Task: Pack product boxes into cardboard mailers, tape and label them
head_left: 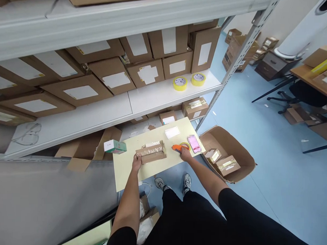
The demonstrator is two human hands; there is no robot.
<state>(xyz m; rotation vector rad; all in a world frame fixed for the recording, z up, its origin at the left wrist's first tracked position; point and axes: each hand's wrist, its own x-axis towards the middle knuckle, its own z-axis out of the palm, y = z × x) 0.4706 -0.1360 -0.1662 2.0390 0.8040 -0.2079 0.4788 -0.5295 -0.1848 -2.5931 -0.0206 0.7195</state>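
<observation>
On the pale yellow board (128, 177) lies a small flat cardboard box (155, 157) with clear tape across its top. My left hand (137, 162) grips the box's left end, fingers partly hidden by it. To the right, my right hand (185, 154) is closed around an orange tape dispenser (177, 147) loaded with a yellow roll, held apart from the box. A pink phone (194, 143) lies just right of the dispenser. Beyond the box is a white paper slip (172, 132). A green and white carton (115, 146) stands at the board's left edge.
Shelves ahead hold labelled cardboard boxes (147, 73) and two yellow tape rolls (180, 83). Eyeglasses (28, 134) rest on the left shelf. Right of the board, a large open carton (238, 148) contains small taped parcels (228, 165). A metal shelf post (237, 59) rises at right.
</observation>
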